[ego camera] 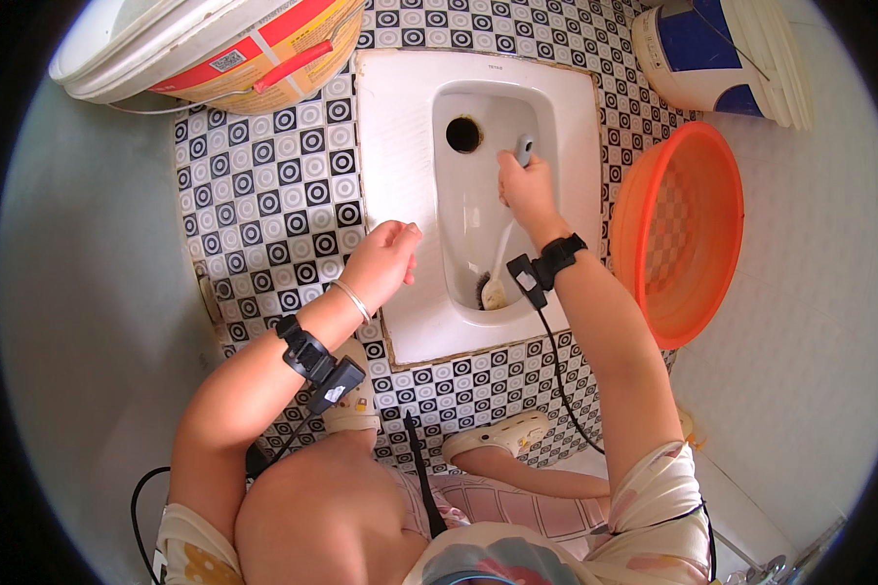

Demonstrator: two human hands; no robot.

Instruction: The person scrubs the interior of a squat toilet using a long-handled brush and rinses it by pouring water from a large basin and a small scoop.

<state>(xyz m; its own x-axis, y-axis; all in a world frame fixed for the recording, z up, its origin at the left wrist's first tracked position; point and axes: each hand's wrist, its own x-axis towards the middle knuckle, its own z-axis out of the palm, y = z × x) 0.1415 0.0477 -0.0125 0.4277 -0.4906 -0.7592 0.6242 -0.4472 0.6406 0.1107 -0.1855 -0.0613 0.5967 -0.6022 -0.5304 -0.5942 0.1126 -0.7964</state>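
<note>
A white ceramic squat toilet is set in the tiled floor, with its dark drain hole at the far end of the basin. My right hand is closed around the handle of a toilet brush, above the basin's right side. The handle's grey end sticks out beyond my fist, and the brush head, with dark bristles, rests at the near end of the basin. My left hand hovers over the toilet's left rim, fingers loosely curled, with nothing seen in it; its fingertips are partly hidden.
A large bucket with a red grip stands at the far left, another white and blue bucket at the far right. An orange plastic basin leans by the right wall. Black cables hang from both wrist straps. My clogs are on the floor.
</note>
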